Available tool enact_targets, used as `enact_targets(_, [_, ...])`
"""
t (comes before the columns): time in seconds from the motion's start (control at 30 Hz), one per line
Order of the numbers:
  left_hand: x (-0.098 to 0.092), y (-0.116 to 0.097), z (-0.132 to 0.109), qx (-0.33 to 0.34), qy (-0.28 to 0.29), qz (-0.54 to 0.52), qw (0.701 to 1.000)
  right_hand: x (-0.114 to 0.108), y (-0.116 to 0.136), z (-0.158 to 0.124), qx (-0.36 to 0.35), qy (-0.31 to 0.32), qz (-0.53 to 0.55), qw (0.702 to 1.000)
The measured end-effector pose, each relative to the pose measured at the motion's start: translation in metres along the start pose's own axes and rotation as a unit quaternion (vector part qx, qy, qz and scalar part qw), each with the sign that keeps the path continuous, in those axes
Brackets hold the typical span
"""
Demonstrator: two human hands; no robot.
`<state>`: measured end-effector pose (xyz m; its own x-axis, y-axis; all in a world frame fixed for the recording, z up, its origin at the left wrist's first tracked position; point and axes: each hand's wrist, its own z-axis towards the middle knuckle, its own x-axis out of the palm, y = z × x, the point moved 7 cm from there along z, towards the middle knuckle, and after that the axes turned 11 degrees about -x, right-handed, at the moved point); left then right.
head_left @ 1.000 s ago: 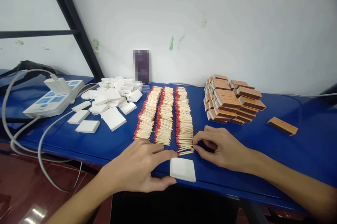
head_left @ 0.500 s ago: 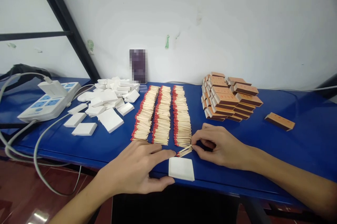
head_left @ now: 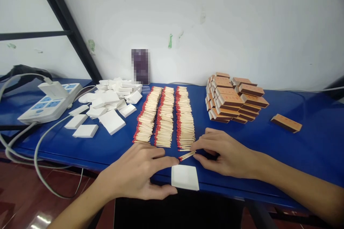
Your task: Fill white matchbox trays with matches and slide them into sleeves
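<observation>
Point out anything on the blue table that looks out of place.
A few matches by the right hand slant, unlike the rows behind them. One matchbox lies alone at right, apart from the stack.

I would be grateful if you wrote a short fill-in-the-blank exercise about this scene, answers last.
1. Thin wooden matches form ____ long rows on the glossy blue tabletop.
2. The bare right hand is at the plain ends of a few matches whose heads are coloured ____.
3. In the picture, one orange-and-brown rectangular cardboard matchbox lies to the ____ of the stacked matchboxes.

Missing words: three; red; right.
</observation>
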<state>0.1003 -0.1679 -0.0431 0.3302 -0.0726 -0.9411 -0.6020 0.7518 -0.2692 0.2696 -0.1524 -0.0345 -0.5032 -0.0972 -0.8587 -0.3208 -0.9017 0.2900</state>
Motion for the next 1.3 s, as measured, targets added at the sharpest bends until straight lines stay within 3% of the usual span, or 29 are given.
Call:
enact_targets(1.0, [0.0019, 0.0023, 0.0015, -0.017, 0.013, -0.011, 1.0, 0.0055, 0.0001, 0.0047, 0.047, -0.007, -0.003, 0.999])
enact_targets(1.3, [0.0031, 0.002, -0.0014, -0.025, -0.01, 0.008, 1.0, 0.0005, -0.003, 0.0034, 0.049, -0.029, -0.01, 0.998])
